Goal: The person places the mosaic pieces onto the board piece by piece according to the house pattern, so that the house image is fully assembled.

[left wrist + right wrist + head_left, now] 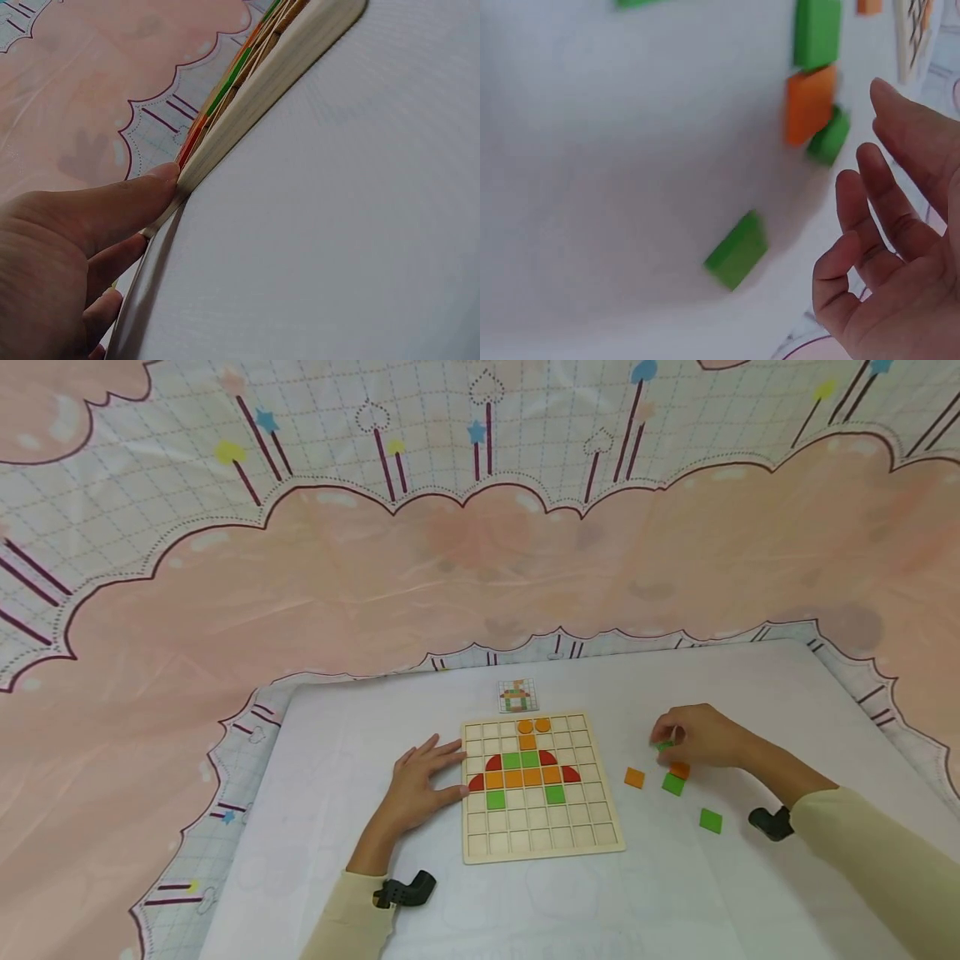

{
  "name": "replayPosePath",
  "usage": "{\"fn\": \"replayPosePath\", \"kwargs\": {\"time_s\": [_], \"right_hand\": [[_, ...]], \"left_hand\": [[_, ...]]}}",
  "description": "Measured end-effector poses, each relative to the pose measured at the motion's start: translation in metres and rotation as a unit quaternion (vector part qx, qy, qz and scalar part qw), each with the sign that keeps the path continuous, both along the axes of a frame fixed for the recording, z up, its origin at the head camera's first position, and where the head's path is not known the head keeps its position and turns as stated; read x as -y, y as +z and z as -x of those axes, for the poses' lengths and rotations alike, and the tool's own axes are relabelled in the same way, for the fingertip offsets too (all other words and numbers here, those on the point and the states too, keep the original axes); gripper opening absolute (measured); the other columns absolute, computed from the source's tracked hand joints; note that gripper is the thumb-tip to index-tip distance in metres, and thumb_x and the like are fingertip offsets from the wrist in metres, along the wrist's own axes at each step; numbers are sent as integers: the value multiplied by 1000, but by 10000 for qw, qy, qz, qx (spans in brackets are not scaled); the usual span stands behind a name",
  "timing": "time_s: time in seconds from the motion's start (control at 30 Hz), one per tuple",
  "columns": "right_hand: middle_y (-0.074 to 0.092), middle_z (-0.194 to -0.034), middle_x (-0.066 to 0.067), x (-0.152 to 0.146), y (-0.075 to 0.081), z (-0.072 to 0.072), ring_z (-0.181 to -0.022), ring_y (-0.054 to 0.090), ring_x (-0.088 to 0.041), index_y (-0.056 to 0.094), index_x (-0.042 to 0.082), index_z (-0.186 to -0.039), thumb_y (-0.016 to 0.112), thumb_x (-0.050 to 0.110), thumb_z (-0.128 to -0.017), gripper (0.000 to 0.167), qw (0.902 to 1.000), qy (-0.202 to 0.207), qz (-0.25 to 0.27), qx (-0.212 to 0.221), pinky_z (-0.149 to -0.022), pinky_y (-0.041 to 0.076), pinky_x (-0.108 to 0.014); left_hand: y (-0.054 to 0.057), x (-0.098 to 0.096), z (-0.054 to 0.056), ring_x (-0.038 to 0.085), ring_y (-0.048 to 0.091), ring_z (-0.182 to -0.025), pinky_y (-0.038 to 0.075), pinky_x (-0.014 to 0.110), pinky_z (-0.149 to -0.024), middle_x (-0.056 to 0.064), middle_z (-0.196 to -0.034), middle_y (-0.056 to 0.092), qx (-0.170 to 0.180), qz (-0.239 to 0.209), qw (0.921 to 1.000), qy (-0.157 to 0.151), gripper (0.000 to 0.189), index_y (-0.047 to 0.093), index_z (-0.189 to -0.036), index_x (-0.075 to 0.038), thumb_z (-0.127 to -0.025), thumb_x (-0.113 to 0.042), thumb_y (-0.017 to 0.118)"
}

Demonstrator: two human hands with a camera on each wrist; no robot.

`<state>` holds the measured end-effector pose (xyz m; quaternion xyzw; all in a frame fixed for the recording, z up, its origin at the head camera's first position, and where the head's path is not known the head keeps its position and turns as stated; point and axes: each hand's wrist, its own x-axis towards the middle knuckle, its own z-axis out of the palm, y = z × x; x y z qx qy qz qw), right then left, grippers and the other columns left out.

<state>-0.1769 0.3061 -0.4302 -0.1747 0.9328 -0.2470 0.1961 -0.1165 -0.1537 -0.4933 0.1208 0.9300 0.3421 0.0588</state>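
A wooden grid board (538, 841) lies flat with colored pieces set in it: orange squares (513, 778), green squares (520, 760), red quarter-rounds (570, 773) and two orange discs (542, 725). My left hand (412, 783) rests at the board's left edge, thumb (139, 206) and fingers extended against the rim. To the right of the board, my right hand (703, 737) hovers over loose square tiles, fingers loosely bent. In the right wrist view nothing sits between its fingertips; a green tile (829, 139) lies just beyond them, against an orange tile (808, 106).
A small pattern card (517, 695) lies behind the board. Loose orange (634, 777) and green (711, 821) tiles are scattered on the white tabletop (352, 727). A printed pink cloth (450, 577) hangs behind the table. Each wrist wears a black camera (408, 889).
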Motion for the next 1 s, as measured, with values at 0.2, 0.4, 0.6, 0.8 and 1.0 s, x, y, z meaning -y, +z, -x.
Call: {"fn": "replayPosePath", "kwargs": {"time_s": [0.2,0.4,0.6,0.8,1.0], "right_hand": [[68,-97,2,-13,-6,2,-89,56,-18,75,13,-105,79,18,-88,18,9999,11,-104,-75,-73,52,-27],[68,-96,1,-14,-6,2,-90,57,-19,74,14,-102,80,17,-87,16,9999,13,-36,-124,-73,53,-26],[64,-87,4,-15,-6,5,-86,55,-17,70,17,-96,79,16,-88,11,9997,140,-141,-132,-73,50,-26],[62,-83,5,-7,-1,6,-84,54,-16,73,18,-97,74,13,-91,7,9995,249,18,-200,-70,49,-24],[65,-84,7,19,3,1,-85,57,-16,74,19,-96,73,11,-92,9,9976,470,501,-78,-73,51,-24]], "left_hand": [[0,0,0,27,23,-158,10,59,-125,-6,-157,50,-12,-15,10000,-19,59,64,-140,-21,-85,-34,82],[0,0,0,27,23,-158,9,59,-125,-5,-157,50,-7,-31,10000,-24,58,64,-140,-21,-85,-34,82],[1,0,-1,28,23,-158,10,60,-125,-4,-157,51,-20,-97,9999,-38,58,65,-139,-20,-85,-34,82],[2,0,-1,27,23,-158,9,60,-125,-5,-157,50,-22,-66,10000,-23,59,64,-140,-21,-85,-33,82],[2,0,-1,28,23,-158,10,60,-125,-4,-157,50,-44,-55,10000,-30,58,64,-140,-20,-85,-33,82]]}}
